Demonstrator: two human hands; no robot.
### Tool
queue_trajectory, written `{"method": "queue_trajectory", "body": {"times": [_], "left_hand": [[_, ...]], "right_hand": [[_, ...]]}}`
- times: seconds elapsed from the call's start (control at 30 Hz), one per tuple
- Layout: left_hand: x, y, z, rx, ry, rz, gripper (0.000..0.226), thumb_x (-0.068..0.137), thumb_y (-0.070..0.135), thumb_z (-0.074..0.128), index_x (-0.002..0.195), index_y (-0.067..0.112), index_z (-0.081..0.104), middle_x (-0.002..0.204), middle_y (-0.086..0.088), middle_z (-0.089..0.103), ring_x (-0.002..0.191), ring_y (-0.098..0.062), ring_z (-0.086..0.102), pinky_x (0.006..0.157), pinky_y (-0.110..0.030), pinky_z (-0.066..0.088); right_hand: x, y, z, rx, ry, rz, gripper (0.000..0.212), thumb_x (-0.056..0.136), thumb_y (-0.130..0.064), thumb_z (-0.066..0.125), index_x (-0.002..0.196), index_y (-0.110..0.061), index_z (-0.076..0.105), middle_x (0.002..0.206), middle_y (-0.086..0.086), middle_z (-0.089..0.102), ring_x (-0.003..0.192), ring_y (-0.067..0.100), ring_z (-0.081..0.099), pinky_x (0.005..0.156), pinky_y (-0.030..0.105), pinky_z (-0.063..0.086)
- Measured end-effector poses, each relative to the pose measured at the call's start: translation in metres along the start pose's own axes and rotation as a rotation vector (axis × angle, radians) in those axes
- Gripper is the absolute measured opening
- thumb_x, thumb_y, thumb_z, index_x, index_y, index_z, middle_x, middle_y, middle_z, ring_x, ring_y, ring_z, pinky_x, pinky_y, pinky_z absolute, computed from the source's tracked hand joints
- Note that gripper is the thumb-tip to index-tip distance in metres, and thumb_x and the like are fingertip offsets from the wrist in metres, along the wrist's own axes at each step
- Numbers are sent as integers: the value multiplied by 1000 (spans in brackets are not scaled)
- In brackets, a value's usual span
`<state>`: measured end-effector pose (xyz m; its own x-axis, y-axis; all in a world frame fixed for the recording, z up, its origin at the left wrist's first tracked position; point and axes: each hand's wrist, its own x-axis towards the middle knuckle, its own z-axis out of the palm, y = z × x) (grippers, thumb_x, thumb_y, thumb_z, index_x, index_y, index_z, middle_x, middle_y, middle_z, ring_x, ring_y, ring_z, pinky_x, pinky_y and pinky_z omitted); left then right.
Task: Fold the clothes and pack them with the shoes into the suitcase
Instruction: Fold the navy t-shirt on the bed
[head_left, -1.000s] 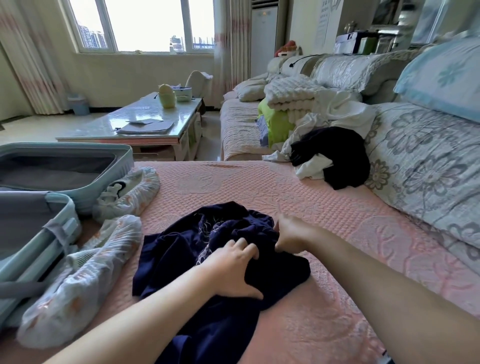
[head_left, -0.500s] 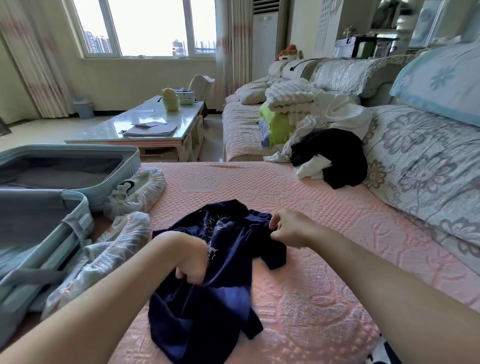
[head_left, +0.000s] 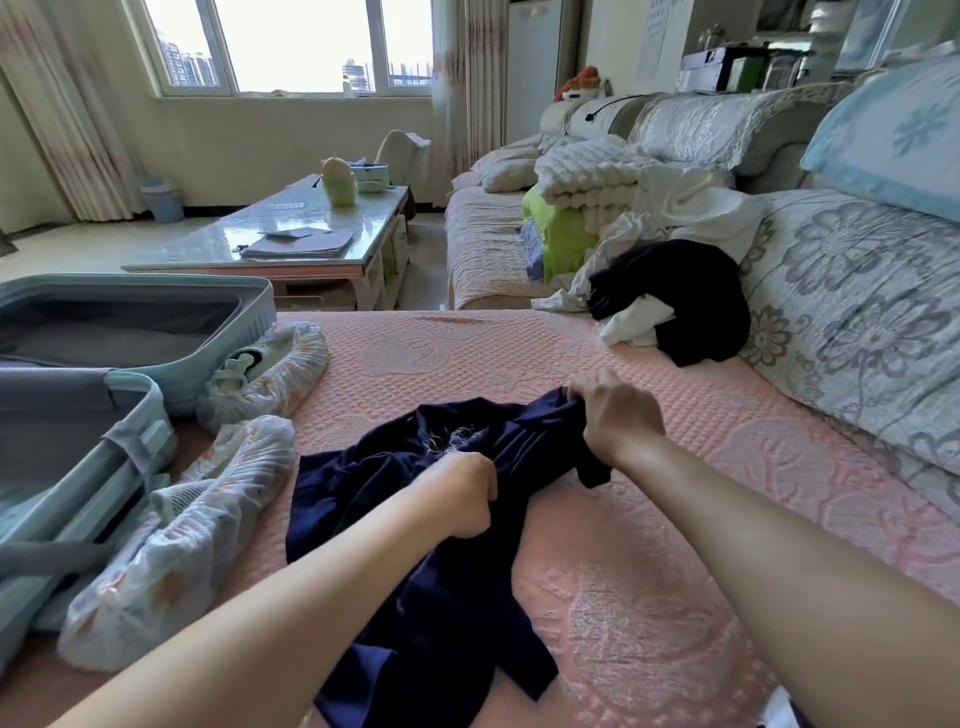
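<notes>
1. The suitcase (head_left: 156, 283) lies open on my left, on the pink bedcover (head_left: 675, 571), with grey lining showing in both halves. I judge it a rigid shell that won't give.
2. The navy garment (head_left: 415, 597) lies crumpled on the bedcover right in front of me, between my forearms. It looks thin, limp and light and will sag wherever I don't support it. It is best taken at its edges or corners and spread flat.
3. A pile of black and white clothes (head_left: 675, 301) sits farther off on my right, against the floral cushion (head_left: 857, 312). It looks soft and tangled, so I would lift one piece at a time.
4. Two shoes in thin covers lie just beside the suitcase, the far shoe (head_left: 270, 374) and the near shoe (head_left: 182, 535). The covers look slippery, so I would grip around the shoe body itself.
5. My left hand (head_left: 462, 493) has its fingers curled into a bunch of the navy cloth near its middle.
6. My right hand (head_left: 618, 415) pinches a fold at the garment's far right edge.
</notes>
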<state>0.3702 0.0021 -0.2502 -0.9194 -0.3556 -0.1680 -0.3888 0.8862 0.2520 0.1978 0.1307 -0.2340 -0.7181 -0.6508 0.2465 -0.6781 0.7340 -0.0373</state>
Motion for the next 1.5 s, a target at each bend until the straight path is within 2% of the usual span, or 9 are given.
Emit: {"method": "queue_trajectory", "body": {"times": [0.2,0.47,0.57,0.73,0.87,1.0,1.13,1.37,1.5], "left_hand": [[13,12,10,-18,-19,-76,63,76,43,71,127,18,44,125,-8,50,115,-30,54,95,-40,49],[22,46,-2,-337,148,42,16,90,16,60,105,19,67,98,0,68,92,-18,61,71,-18,40],[8,54,-9,-683,-130,114,14,93,12,63,103,21,69,76,11,60,71,-5,53,64,-11,38],[-16,42,-7,-587,-736,132,25,99,25,58,122,21,66,105,0,71,91,-16,61,78,-26,48],[-3,18,-27,-625,-252,129,17,95,13,57,106,19,70,89,3,75,72,-15,67,63,-24,46],[29,-30,-27,-228,219,-33,20,97,18,55,101,31,69,104,7,70,80,-12,62,71,-26,49],[46,-63,-15,-24,106,-79,42,101,29,50,142,35,47,146,1,48,130,-25,48,108,-38,40],[79,-66,-22,-56,60,-157,40,102,45,45,91,18,71,96,-7,69,91,-24,63,77,-28,45],[102,-59,-11,-81,94,-137,38,94,43,60,126,23,55,126,-7,63,111,-27,59,97,-39,48]], "right_hand": [[6,25,4,-254,-210,192,52,89,-19,49,140,-25,43,136,14,43,125,32,44,105,43,37],[-9,7,-10,5,-371,-315,73,84,-20,64,149,-41,38,156,-2,31,144,24,26,119,42,17],[-11,7,-19,-47,-370,-393,43,84,-27,68,124,-42,64,136,-7,56,127,20,50,107,34,36],[-26,17,-34,-37,-686,-215,34,77,-7,59,93,-29,80,97,-3,75,86,20,70,81,35,61],[-33,18,-33,-173,-875,-90,21,81,-19,67,99,-16,77,90,7,77,70,22,72,76,37,61],[-25,1,-40,-115,-492,-123,17,85,-20,58,95,-20,73,101,1,71,92,24,67,73,31,54],[-4,-8,-12,153,-346,-129,28,95,-15,49,104,-33,68,122,1,64,107,22,61,94,39,52],[27,-3,13,-117,-563,-118,40,87,-39,71,124,-26,64,132,2,62,118,26,60,95,33,49],[32,3,-1,-210,-683,-107,40,80,-37,78,113,-16,68,117,4,69,95,23,64,82,29,54]]}}
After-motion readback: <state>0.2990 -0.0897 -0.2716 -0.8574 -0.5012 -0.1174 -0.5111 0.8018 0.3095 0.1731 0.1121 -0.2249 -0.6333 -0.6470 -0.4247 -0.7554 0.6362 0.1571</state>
